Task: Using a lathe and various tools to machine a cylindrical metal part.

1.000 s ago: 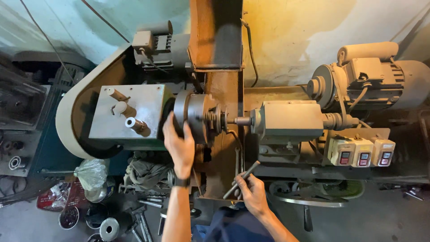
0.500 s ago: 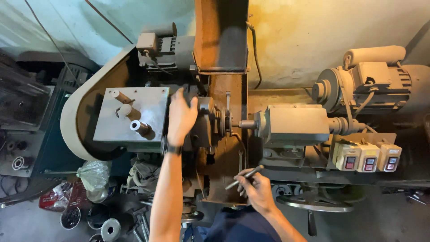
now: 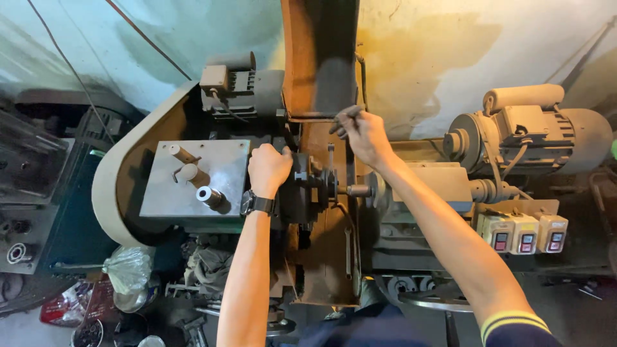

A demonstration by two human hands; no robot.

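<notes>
Between hands: chuck (image 3: 308, 186); left hand (image 3: 268, 168) grips, right hand (image 3: 361, 132) above.

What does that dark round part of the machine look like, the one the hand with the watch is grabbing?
The dark round metal chuck sits at the machine's middle, its axis lying level and pointing right toward a short grey shaft. It looks heavy, greasy and blackened. The left hand wraps over its upper left side, hiding part of it.

Chuck (image 3: 307, 186) between gearbox plate (image 3: 222, 168) and motor (image 3: 536, 132).
</notes>
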